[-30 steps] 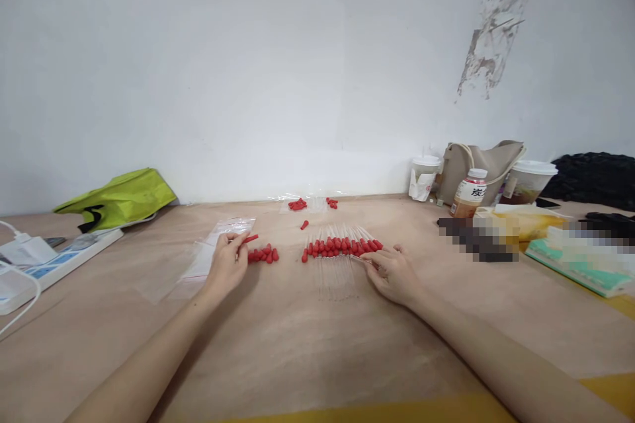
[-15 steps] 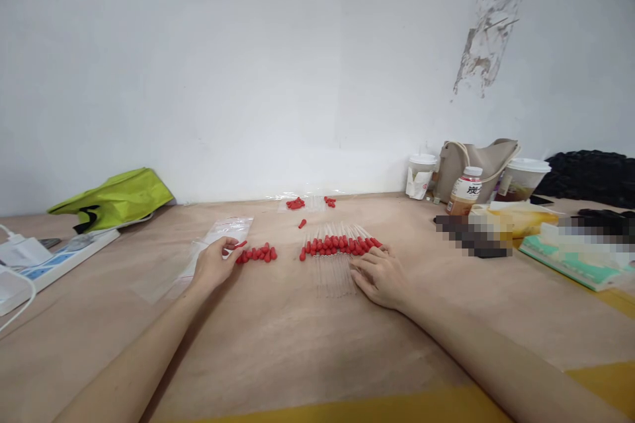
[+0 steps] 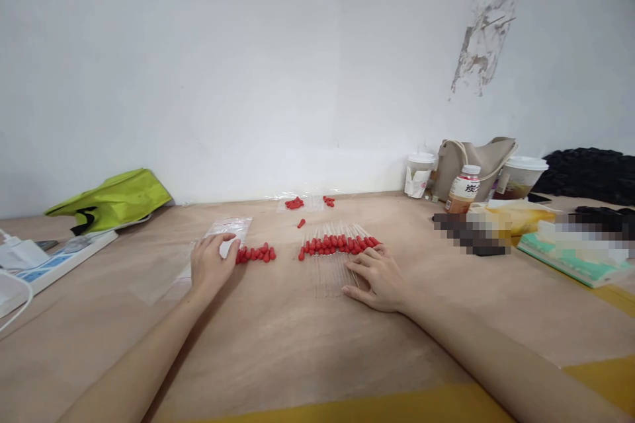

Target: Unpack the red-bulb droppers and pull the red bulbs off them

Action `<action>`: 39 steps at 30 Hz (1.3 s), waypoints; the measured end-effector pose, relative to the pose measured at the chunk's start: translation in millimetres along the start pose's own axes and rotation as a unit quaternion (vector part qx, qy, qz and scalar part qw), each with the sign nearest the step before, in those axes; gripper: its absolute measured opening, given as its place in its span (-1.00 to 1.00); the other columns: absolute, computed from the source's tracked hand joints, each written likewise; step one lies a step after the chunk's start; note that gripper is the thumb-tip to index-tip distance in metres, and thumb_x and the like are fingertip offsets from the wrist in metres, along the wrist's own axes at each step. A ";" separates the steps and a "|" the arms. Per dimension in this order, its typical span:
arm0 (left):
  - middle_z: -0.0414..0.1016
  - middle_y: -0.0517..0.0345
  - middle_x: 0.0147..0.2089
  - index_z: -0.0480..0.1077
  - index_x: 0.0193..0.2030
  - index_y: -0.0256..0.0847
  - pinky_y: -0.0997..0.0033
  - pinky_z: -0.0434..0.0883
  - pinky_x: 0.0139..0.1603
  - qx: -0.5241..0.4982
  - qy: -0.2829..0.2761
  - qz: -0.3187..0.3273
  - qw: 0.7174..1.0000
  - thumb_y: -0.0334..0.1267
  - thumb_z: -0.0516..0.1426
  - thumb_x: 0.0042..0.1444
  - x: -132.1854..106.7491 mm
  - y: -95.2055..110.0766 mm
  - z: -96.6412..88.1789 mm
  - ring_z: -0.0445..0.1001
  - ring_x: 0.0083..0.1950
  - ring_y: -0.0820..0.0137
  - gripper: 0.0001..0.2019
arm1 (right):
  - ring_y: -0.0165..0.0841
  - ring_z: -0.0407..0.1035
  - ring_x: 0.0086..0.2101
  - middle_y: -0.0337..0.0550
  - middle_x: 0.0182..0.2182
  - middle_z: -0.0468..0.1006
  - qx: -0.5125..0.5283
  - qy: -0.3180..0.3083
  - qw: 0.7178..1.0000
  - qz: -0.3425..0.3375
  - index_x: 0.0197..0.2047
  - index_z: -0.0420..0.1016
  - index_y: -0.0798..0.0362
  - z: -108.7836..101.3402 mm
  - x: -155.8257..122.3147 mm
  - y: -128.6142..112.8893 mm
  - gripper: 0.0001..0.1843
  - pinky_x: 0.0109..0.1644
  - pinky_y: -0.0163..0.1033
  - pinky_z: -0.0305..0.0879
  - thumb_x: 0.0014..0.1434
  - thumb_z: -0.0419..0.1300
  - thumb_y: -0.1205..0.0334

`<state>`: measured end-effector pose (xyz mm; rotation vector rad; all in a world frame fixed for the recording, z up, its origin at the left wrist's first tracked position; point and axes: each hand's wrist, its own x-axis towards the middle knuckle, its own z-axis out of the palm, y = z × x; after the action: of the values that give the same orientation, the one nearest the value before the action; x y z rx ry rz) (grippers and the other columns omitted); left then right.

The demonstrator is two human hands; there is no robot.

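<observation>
My left hand (image 3: 213, 264) is open, thumb and fingers apart, at the left end of a row of loose red rubber bulbs (image 3: 256, 253). Its thumb lies beside the nearest bulbs. Under and behind this hand is a clear zip bag (image 3: 238, 227). My right hand (image 3: 380, 277) rests flat with spread fingers at the right side of a spread of glass droppers (image 3: 330, 276). Red bulbs (image 3: 333, 244) cap these droppers in a band across the middle, some glass ends pointing away and others toward me. One red bulb (image 3: 301, 223) lies alone behind them.
Small clear bags with red bulbs (image 3: 294, 203) lie by the wall. A power strip (image 3: 74, 252) and a yellow-green bag (image 3: 116, 201) are at left. At right stand a bottle (image 3: 464, 192), cups (image 3: 421, 175), a beige bag (image 3: 449, 155) and a tissue pack (image 3: 570, 263).
My left hand has let go of the red bulb at its fingertips and opened. My right hand has shifted slightly left, thumb farther out.
</observation>
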<state>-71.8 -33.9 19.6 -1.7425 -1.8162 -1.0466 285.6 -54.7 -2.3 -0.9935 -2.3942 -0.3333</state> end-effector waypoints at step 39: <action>0.43 0.10 -0.20 0.40 -0.31 -0.14 0.22 0.09 -0.15 -0.052 -0.089 0.232 0.967 -0.21 0.04 0.10 -32.5 74.2 -13.8 0.30 -0.12 0.27 -0.86 | -0.23 0.22 -0.11 0.02 -0.04 0.29 -0.003 0.188 0.980 0.061 -0.05 0.39 0.00 12.1 1.8 20.1 -0.65 -0.06 -0.11 0.06 0.09 0.07 0.15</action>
<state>1.7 -70.5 21.5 -2.2408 -1.3564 -0.8229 294.3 -34.6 -10.9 -0.9772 -1.9856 -0.4414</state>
